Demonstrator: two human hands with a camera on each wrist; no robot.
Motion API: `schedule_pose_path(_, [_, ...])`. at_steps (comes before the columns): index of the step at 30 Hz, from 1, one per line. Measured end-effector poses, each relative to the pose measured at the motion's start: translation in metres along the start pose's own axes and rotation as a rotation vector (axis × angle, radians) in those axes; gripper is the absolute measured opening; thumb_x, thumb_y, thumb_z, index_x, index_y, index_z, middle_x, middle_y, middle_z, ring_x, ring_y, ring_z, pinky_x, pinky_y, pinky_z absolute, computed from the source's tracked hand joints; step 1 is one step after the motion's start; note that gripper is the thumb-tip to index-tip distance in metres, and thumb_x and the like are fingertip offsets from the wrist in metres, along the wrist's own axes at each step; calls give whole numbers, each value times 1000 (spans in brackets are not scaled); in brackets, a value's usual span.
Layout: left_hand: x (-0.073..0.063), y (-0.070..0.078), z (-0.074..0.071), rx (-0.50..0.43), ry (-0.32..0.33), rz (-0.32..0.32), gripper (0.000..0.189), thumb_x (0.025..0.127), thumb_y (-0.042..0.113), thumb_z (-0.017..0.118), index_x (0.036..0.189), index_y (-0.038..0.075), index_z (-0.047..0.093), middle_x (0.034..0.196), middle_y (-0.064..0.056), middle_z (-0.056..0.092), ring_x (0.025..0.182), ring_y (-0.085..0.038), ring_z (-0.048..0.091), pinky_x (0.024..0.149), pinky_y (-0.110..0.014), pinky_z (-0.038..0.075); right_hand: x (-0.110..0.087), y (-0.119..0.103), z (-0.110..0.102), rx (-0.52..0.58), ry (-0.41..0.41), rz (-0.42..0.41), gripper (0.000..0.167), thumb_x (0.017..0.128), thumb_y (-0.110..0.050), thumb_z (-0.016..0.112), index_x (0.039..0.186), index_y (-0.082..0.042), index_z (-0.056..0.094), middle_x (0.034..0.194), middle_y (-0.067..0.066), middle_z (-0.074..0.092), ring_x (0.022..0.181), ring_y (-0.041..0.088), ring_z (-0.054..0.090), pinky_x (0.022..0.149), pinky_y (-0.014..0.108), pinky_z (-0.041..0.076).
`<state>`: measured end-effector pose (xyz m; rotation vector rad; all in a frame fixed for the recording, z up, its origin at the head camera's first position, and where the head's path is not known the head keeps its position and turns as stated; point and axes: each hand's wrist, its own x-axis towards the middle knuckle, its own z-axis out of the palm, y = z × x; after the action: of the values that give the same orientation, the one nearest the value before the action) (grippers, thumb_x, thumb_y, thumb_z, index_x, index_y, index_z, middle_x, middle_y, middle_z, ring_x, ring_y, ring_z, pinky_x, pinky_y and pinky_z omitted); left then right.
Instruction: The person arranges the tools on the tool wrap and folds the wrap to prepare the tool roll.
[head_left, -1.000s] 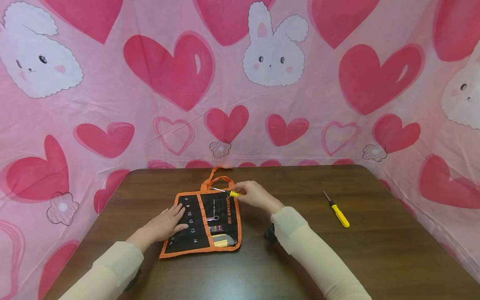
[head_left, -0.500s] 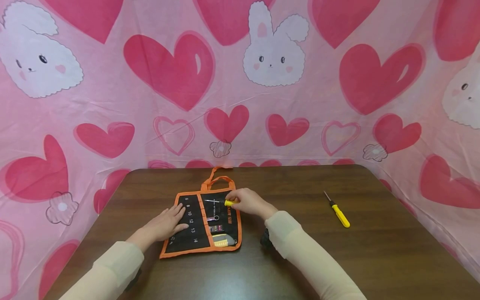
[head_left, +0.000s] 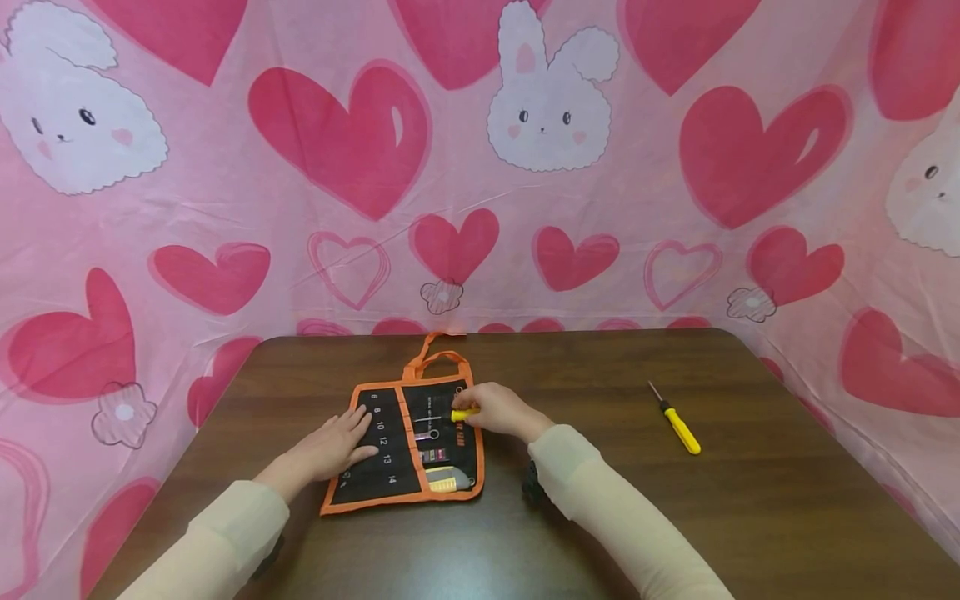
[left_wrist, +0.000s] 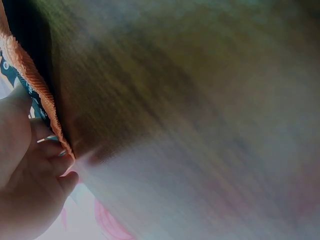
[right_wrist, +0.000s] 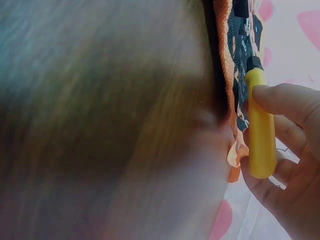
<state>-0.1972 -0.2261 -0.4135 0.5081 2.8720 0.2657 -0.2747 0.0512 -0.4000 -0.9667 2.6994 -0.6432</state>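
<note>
A black tool pouch [head_left: 367,493] with orange edging lies flat on the table. My left hand [head_left: 339,446] rests on its numbered left panel, fingers spread; in the left wrist view that hand [left_wrist: 35,170] lies over the orange edge. My right hand [head_left: 504,410] pinches a screwdriver [head_left: 462,414] by its yellow handle above the pouch's right panel. Its thin shaft points left toward the pocket's orange edge. Thumb and fingers hold the handle [right_wrist: 261,125] in the right wrist view. Below, the pocket holds a ring-ended spanner [head_left: 433,434], a small multicoloured item [head_left: 432,456] and a yellow-grey utility knife [head_left: 447,481].
Another yellow-handled screwdriver [head_left: 682,431] lies on the brown table [head_left: 600,517] at the right. Orange straps [head_left: 435,358] extend from the pouch's far end. A pink heart-and-rabbit cloth [head_left: 465,183] hangs behind the table.
My right hand has brought the screwdriver from the pouch's far right corner toward me, over the right panel, its shaft now nearly level with the spanner. My left hand has stayed in place.
</note>
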Motion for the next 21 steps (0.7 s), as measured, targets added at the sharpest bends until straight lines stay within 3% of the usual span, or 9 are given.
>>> schedule_pose_path(3, [0,0,1,1,3,-2,71,91,45,51,136,-8,37,142,-28,29,131,-42,23,105,-53,20,2,0,2,6,3,-18,26,84,-12,68,110,-13,68,106,-4,65,102,14,56,92,33,43])
schedule_pose_path(9, [0,0,1,-2,10,-3,72,90,46,52,136,-9,37,142,-27,29,131,-43,23,104,-53,20,7,-2,6,40,10,2,25,85,-13,67,110,-16,68,105,-6,64,93,12,55,91,31,44])
schedule_pose_path(21, [0,0,1,5,14,-1,70,91,43,52,135,-9,38,141,-29,30,130,-43,24,104,-54,21,16,-13,15,36,24,-11,23,85,-12,67,108,-15,69,103,-6,65,90,8,56,88,30,45])
